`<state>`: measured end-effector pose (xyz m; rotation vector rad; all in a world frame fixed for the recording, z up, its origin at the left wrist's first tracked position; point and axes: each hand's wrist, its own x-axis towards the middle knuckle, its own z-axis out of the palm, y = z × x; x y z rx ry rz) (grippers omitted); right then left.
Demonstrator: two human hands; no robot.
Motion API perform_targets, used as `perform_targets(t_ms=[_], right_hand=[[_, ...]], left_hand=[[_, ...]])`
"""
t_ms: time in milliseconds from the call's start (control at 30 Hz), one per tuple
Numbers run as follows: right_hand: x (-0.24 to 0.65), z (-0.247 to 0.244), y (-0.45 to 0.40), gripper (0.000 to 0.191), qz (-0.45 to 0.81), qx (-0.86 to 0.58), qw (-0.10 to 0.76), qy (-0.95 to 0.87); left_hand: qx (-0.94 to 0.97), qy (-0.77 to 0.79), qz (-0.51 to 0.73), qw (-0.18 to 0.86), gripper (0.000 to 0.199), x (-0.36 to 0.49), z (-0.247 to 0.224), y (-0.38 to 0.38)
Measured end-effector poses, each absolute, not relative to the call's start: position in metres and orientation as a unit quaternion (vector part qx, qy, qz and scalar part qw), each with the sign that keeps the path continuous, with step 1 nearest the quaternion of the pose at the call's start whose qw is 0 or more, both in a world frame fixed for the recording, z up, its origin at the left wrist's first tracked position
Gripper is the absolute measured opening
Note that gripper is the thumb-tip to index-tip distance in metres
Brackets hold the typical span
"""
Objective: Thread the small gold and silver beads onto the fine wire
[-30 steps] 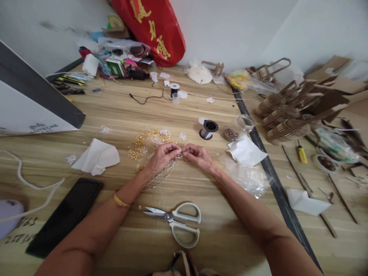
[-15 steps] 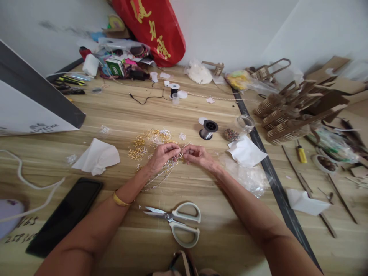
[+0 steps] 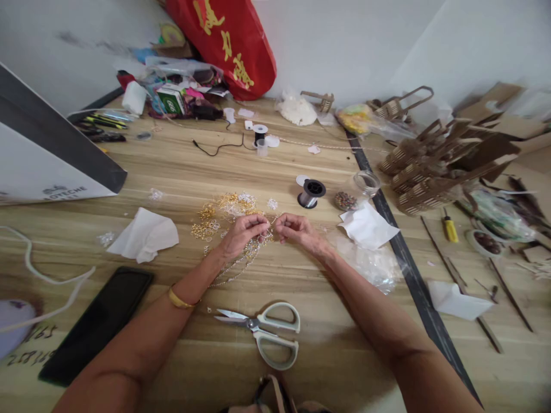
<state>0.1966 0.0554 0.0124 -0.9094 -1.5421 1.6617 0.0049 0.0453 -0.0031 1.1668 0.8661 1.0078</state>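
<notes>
Both hands are close together over a heap of gold and silver jewellery findings [image 3: 208,221]. My left hand [image 3: 241,236] is pinched closed on something thin and pale at its fingertips, too small to name. Just to its right, my right hand [image 3: 299,232] is closed too, thumb against curled fingers; what it grips is hard to make out. A silver chain [image 3: 235,276] trails from the heap beneath my left wrist. Nearer my body lie scissors [image 3: 252,324] with pale handles, blades apart and pointing left.
A wire spool [image 3: 311,195] and a tipped jar of beads [image 3: 345,201] are beyond my right hand. White paper [image 3: 370,226] and clear plastic [image 3: 381,269] lie right. To the left are crumpled paper [image 3: 144,235], a black phone-like slab [image 3: 97,327] and a large box [image 3: 51,149].
My right hand has drawn slightly away from my left, widening the small gap between the fingertips. The whole view has shifted very slightly; the other things lie as before.
</notes>
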Motion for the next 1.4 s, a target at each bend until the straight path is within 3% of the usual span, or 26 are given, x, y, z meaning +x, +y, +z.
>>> perform_targets(t_ms=[1400], right_hand=[[0.1964, 0.0084, 0.0566, 0.026, 0.640, -0.333, 0.379, -0.579]], left_hand=[[0.565, 0.398, 0.378, 0.616, 0.022, 0.0018, -0.0025, 0.0438]])
